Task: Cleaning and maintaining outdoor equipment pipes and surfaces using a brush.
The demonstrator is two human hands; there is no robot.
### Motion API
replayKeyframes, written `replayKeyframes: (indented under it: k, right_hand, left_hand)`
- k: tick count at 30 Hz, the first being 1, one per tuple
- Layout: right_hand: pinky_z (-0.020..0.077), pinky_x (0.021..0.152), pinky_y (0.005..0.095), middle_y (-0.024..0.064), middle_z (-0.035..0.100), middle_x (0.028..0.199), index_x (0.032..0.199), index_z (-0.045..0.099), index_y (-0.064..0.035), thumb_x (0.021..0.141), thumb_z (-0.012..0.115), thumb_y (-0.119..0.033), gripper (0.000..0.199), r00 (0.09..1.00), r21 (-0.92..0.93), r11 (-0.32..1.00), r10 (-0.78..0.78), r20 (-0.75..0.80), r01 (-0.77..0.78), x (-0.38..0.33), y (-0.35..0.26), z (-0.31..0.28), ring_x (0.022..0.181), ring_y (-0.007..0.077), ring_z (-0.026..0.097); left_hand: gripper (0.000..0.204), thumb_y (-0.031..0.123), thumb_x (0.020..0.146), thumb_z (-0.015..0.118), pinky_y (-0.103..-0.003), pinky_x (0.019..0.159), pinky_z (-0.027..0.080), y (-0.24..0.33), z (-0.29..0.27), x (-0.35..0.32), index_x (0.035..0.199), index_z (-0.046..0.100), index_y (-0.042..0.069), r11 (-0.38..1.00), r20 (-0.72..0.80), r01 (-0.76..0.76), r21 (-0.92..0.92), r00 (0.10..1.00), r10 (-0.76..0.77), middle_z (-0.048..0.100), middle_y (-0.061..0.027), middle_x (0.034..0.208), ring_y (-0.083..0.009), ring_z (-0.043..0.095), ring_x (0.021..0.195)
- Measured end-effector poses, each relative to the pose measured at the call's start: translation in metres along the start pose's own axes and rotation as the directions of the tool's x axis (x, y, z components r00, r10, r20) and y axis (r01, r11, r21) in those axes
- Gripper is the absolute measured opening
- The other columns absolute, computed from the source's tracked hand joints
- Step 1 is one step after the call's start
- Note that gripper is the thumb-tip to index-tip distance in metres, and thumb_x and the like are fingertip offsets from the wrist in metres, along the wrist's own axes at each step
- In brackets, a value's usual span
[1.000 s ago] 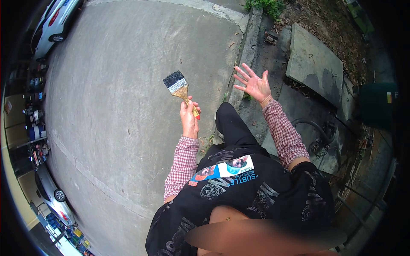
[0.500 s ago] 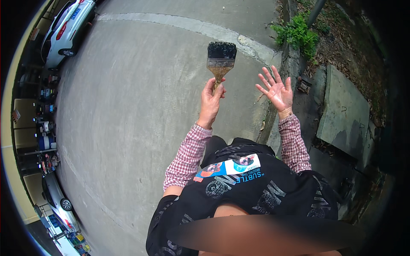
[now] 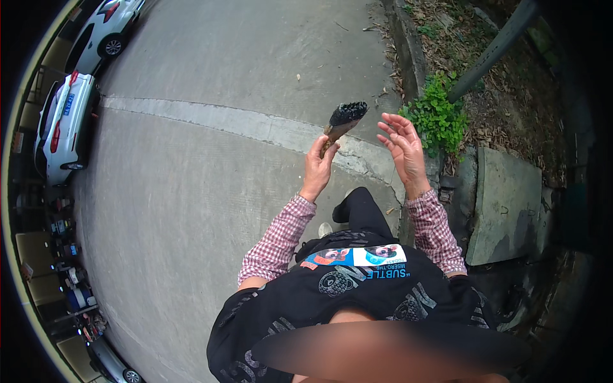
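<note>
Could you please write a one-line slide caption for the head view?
Left hand grips a dark-bristled paintbrush while the open right hand hovers beside it.

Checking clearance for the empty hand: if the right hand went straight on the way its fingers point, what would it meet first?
Probably the brush: the right hand points up-left toward its dark bristles, though depth is unclear.

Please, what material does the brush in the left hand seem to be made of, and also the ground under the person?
The flat paintbrush with dark bristles, held in the left hand, seems to have a wooden handle: it looks tan and matte. The bristles look black and coarse; hair or synthetic, I cannot tell. The grey pavement looks like concrete: pale, rough, with a lighter joint strip across it.
</note>
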State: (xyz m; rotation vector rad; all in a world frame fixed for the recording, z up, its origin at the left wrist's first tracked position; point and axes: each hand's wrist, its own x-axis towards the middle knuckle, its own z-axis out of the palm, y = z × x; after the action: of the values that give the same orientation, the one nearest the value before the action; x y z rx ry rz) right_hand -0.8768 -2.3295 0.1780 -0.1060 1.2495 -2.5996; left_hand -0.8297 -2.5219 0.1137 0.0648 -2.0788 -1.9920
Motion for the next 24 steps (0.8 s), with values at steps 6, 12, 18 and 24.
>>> replayKeyframes:
  k: [6, 12, 18, 24]
  right_hand:
    - [0.0329, 0.092, 0.033, 0.0113, 0.039, 0.121, 0.098, 0.047, -0.0053, 0.074, 0.053, -0.002, 0.025, 0.866, -0.437, 0.786, -0.5, -0.031, 0.438, 0.151, -0.057, -0.027, 0.108, 0.0185, 0.04]
    - [0.0229, 0.098, 0.0388, 0.0105, 0.032, 0.128, 0.081, 0.057, -0.0086, 0.067, 0.062, -0.009, 0.015, 0.783, -0.76, 0.396, -0.577, 0.231, 0.516, 0.295, -0.098, -0.007, 0.12, 0.0271, 0.028]
    - [0.0196, 0.099, 0.0404, 0.0114, 0.03, 0.13, 0.082, 0.06, -0.0102, 0.066, 0.064, -0.013, 0.017, 0.752, -0.828, 0.144, -0.523, 0.402, 0.542, 0.449, -0.122, -0.012, 0.123, 0.0288, 0.022]
    - [0.0196, 0.099, 0.0398, 0.0099, 0.032, 0.13, 0.082, 0.061, -0.01, 0.067, 0.064, -0.015, 0.016, 0.806, -0.852, 0.198, -0.48, 0.347, 0.485, 0.597, -0.134, -0.038, 0.123, 0.0281, 0.022]
  left_hand:
    - [0.018, 0.002, 0.08, 0.051, -0.023, 0.068, 0.042, -0.03, 0.049, 0.191, 0.098, 0.05, 0.001, 0.983, 0.065, -0.181, 0.041, 0.982, 0.178, 0.053, -0.0071, 0.086, -0.0139, 0.054, 0.078]
    - [0.017, 0.004, 0.079, 0.052, -0.028, 0.069, 0.039, -0.045, 0.064, 0.341, 0.096, 0.051, 0.004, 0.95, 0.02, -0.257, 0.18, 0.966, 0.258, 0.053, -0.0065, 0.083, -0.0185, 0.052, 0.077]
    - [0.017, 0.004, 0.076, 0.053, -0.029, 0.07, 0.033, -0.059, 0.07, 0.491, 0.093, 0.053, 0.008, 0.858, 0.073, -0.368, 0.359, 0.927, 0.367, 0.053, -0.0048, 0.081, -0.0196, 0.05, 0.077]
    - [0.021, 0.005, 0.074, 0.054, -0.031, 0.071, 0.031, -0.082, 0.09, 0.655, 0.094, 0.053, 0.009, 0.708, 0.192, -0.499, 0.5, 0.861, 0.471, 0.052, -0.0032, 0.082, -0.0194, 0.048, 0.079]
